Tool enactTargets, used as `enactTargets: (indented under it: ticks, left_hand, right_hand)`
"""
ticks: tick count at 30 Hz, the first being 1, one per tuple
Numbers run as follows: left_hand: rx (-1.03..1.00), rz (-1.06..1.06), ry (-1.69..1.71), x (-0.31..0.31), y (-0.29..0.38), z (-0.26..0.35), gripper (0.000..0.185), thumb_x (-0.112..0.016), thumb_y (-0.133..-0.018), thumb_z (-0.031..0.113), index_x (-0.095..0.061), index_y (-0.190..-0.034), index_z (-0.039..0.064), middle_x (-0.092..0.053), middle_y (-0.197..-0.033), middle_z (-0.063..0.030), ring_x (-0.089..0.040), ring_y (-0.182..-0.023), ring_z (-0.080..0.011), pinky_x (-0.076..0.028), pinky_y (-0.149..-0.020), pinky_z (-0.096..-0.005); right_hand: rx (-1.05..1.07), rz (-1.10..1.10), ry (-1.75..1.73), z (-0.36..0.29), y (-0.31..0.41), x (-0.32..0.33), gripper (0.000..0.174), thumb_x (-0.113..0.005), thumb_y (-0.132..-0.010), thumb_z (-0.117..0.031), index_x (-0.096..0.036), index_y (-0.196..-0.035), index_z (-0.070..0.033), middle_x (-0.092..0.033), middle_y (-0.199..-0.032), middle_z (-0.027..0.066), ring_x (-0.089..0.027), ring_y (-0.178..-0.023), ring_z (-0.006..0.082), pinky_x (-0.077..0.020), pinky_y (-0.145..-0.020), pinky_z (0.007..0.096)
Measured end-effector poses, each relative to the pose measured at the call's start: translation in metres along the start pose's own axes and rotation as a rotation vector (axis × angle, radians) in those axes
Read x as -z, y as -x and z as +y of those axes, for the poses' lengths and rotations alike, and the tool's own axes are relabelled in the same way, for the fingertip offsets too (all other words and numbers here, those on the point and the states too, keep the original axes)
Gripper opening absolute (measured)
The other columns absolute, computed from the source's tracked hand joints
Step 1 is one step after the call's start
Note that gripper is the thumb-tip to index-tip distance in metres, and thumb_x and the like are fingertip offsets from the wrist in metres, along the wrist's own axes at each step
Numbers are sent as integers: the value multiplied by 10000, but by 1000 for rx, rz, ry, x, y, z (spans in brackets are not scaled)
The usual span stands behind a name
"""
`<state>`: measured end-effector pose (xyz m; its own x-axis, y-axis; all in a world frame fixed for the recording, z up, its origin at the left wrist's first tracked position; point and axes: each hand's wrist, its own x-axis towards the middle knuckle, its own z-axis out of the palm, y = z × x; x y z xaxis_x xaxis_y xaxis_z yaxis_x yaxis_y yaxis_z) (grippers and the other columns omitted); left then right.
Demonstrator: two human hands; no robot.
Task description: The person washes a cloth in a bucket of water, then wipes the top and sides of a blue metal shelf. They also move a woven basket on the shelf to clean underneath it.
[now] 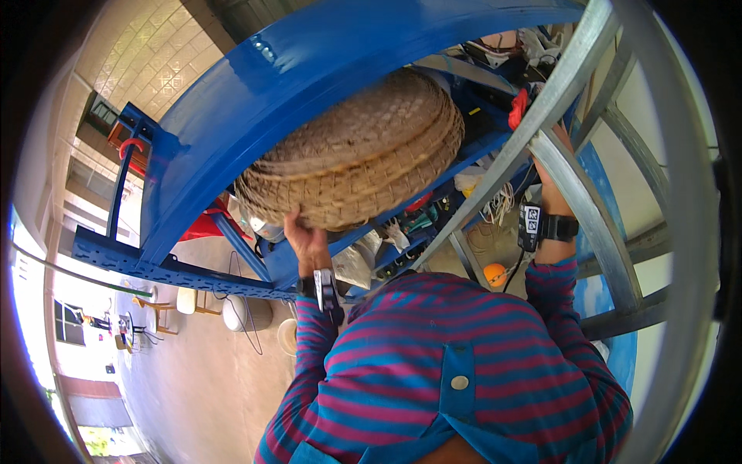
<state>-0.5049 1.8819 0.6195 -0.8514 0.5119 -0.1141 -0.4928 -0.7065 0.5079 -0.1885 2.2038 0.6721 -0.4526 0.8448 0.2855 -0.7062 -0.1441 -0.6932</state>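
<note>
Round, shallow woven baskets [353,174], apparently stacked, lie on a blue metal shelf level [487,142] in front of me. My left hand [307,240] grips the near left of their rim, thumb on the woven side; its other fingers are hidden beneath. Up at the right, my right hand [561,138] is mostly covered by a grey metal bar [545,116]. A red cloth or bag [517,109] shows just left of that bar, close to the hand. Whether the right hand holds anything cannot be seen.
A blue shelf panel [249,98] overhangs the baskets. Grey metal framework [597,226] crosses the right side around my right arm. Plastic bags [353,261], a white cord bundle [498,203] and an orange ball [495,274] lie lower. Stools [187,301] stand on the floor at left.
</note>
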Motion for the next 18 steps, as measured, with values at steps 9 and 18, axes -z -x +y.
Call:
enactTargets:
  ticks: [9,18]
  left_hand:
    - [74,-150,136,-35,-98,-78,365,-619,-705,6,-582,-1068,24,-630,-1063,-100,-569,-1026,-274,-423,-980,-421]
    - [236,-17,41,-4,-90,-98,293,-586,-769,63,-584,-1059,23,-627,-1063,-87,-580,-1004,-252,-455,-920,-386]
  right_hand:
    - [-41,-33,-48,4,-38,-3,468,-605,-883,-180,-438,-1276,13,-579,-1115,159,-605,-947,240,-496,-885,365]
    - [-110,136,-10,9,-32,-20,452,-603,-886,-252,-482,-1261,-32,-606,-1062,126,-599,-909,229,-505,-805,360]
